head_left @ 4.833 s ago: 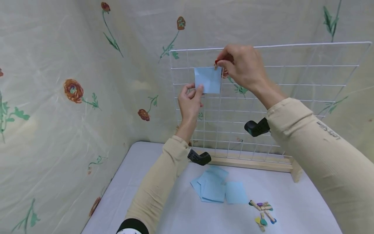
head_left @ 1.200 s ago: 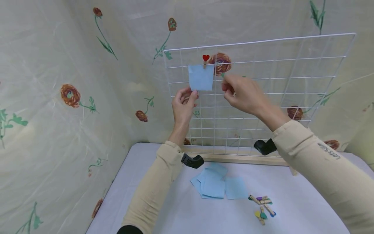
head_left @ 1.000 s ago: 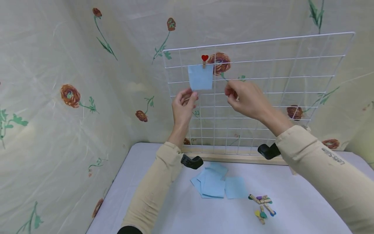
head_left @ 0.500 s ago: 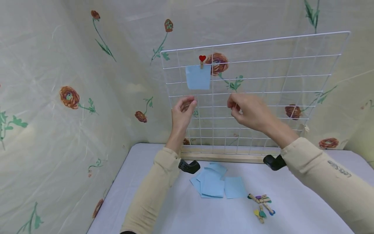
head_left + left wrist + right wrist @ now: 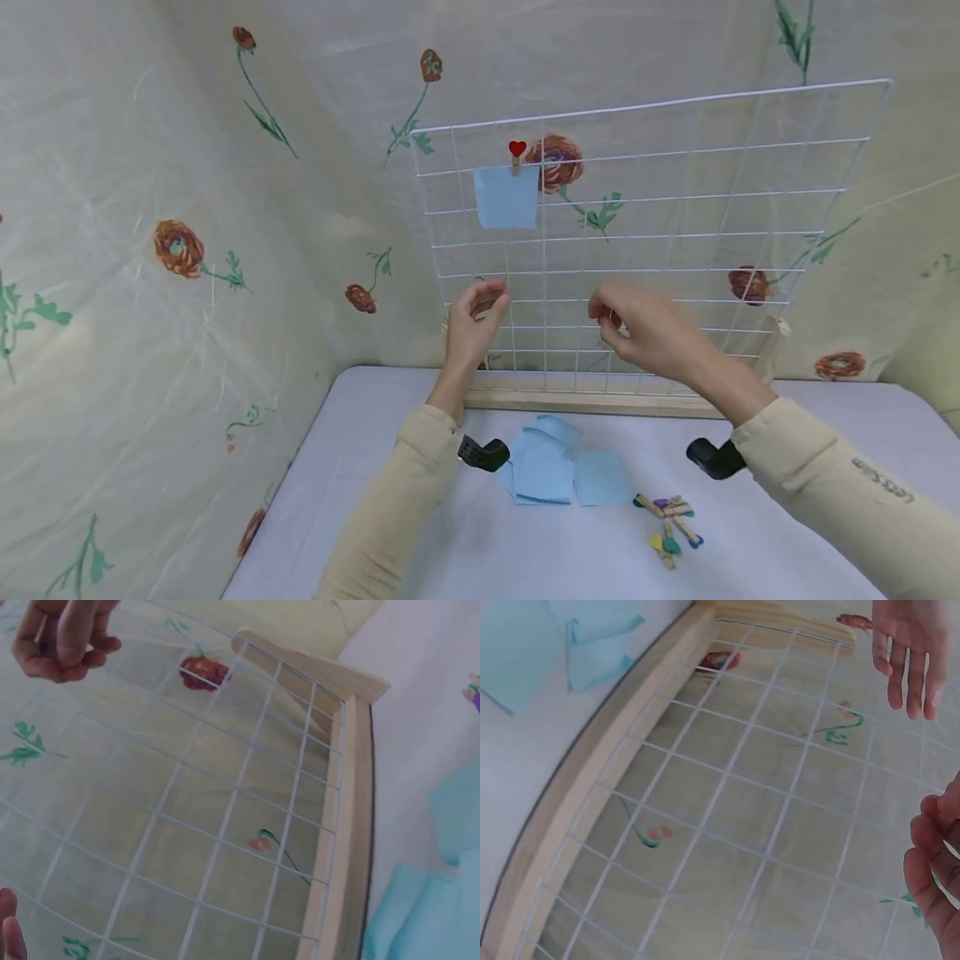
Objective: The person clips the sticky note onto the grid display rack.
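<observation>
A blue paper square point(image 5: 506, 198) hangs near the upper left of a white wire grid point(image 5: 637, 200), held by a small wooden clothespin with a red heart point(image 5: 517, 149). Below the paper, my left hand point(image 5: 472, 321) is in front of the grid, fingers relaxed and holding nothing. My right hand point(image 5: 648, 329) is to its right, fingers loosely bent, nothing between them. In the right wrist view its fingertips point(image 5: 928, 840) show bare, and the left hand point(image 5: 913, 656) is seen with fingers extended.
On the white table point(image 5: 420, 542) lie several overlapping blue paper squares point(image 5: 543, 475) and a single one beside them point(image 5: 602, 479). To their right is a small heap of clothespins point(image 5: 667, 525) with coloured hearts. A wooden base point(image 5: 592, 402) carries the grid before a flowered curtain.
The right hand has let go of the heart clothespin, which now holds the paper on the grid. The left hand has released the paper's lower edge. Both hands have moved down.
</observation>
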`<state>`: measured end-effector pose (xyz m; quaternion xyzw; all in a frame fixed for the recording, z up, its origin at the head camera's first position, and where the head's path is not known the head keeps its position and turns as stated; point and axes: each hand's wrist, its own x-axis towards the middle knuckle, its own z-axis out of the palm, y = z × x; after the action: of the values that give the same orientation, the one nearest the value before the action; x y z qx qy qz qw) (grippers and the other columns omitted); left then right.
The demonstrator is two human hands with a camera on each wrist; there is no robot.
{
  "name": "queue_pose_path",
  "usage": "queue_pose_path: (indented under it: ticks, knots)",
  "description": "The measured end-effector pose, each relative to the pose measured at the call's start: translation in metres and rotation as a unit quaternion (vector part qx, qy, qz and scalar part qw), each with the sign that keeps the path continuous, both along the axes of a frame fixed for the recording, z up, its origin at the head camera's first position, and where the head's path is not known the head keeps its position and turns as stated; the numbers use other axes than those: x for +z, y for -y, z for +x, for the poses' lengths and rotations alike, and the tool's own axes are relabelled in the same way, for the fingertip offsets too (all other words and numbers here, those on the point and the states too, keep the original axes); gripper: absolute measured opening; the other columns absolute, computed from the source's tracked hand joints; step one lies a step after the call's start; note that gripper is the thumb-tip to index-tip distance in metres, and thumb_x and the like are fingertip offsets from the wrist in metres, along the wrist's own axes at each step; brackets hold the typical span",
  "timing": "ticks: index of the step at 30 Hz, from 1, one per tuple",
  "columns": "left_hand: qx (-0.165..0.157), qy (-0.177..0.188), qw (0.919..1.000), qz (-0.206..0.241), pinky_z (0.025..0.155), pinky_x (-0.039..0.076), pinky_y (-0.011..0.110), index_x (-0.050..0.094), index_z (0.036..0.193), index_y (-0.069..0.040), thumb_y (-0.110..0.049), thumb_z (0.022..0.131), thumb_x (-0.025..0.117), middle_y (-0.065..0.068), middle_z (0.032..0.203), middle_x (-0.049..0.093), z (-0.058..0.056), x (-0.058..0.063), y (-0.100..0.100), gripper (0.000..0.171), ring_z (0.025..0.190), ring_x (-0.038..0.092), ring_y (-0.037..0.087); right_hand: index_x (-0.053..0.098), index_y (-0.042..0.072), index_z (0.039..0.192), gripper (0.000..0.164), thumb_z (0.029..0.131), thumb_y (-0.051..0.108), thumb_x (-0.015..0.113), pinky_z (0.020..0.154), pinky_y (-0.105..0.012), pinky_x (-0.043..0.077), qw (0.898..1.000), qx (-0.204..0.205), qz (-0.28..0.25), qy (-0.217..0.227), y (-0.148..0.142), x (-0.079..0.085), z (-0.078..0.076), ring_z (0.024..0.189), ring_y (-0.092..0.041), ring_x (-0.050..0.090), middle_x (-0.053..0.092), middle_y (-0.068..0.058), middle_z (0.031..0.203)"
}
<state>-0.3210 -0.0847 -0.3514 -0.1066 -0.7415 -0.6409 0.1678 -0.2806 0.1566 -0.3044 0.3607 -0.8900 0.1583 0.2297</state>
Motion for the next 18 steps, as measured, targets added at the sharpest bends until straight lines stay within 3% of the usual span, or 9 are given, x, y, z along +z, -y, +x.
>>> queue_pose_path:
  ticks: [12,18]
  knots:
    - [0.006,0.032,0.9967,-0.075,0.081,0.048,0.027,0.062,0.114,-0.011,-0.020,0.091,0.063,0.007,0.111,0.067,0.013,-0.050,0.008,0.024,0.103,0.062,0.021,0.060,0.011,0.093,0.017,0.081,0.000,0.066,0.061,-0.025,0.052,1.000,0.012,-0.005,0.022,-0.005,-0.043,0.027,0.071,-0.007,0.055,0.064,0.002,0.083]
    - [0.019,0.041,0.9965,-0.071,0.076,0.046,0.022,0.063,0.113,-0.010,-0.017,0.090,0.064,0.008,0.108,0.068,0.019,-0.074,0.007,0.024,0.099,0.064,0.022,0.060,0.013,0.094,0.017,0.082,0.003,0.067,0.062,-0.022,0.051,0.999,0.005,-0.010,0.043,-0.005,-0.059,0.042,0.073,-0.005,0.055,0.063,0.003,0.084]
